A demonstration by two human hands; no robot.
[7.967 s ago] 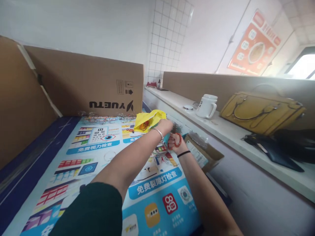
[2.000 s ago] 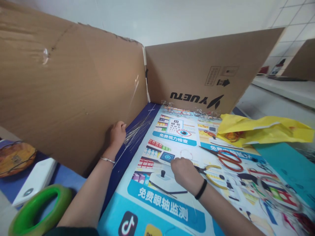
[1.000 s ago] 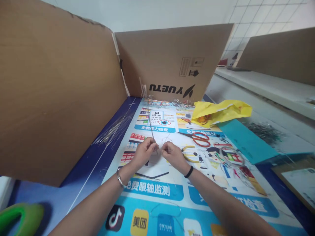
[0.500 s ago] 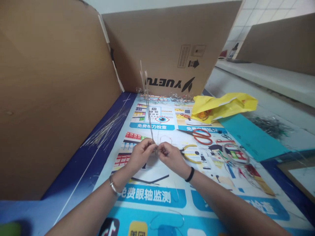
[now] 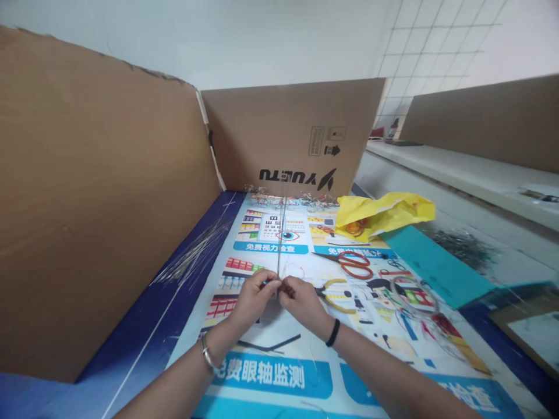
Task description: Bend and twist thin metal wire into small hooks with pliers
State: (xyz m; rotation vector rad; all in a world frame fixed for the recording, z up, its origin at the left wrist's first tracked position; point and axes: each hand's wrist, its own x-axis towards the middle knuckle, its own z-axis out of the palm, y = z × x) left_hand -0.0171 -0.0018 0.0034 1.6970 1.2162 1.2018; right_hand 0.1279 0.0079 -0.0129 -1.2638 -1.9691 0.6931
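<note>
The left hand [image 5: 255, 298] is pinching a few thin wires [image 5: 279, 247] near their low end, thumb and fingers closed together on them. The wires are rising nearly upright from the fingertips, in front of the eye-chart picture on the printed poster [image 5: 279, 372]. The right hand [image 5: 303, 301] is meeting the left one at the same spot, its thumb and fingers clamping on the wires too; which strand each fingertip is gripping is too small to tell. A silver bracelet [image 5: 208, 353] is circling the left wrist, a black band [image 5: 334, 333] the right.

Just right of the right hand, yellow-handled pliers [image 5: 338, 295] are lying on the poster, with red-handled scissors [image 5: 356, 266] resting a little beyond them. Farther right, a coil of wire [image 5: 395, 288] is lying near a turquoise box [image 5: 437, 267], and a yellow bag [image 5: 386, 216] is sitting at the far right. To the left, loose wires [image 5: 192, 256] are spreading across the blue surface [image 5: 144, 337] beside a cardboard panel [image 5: 105, 203].
</note>
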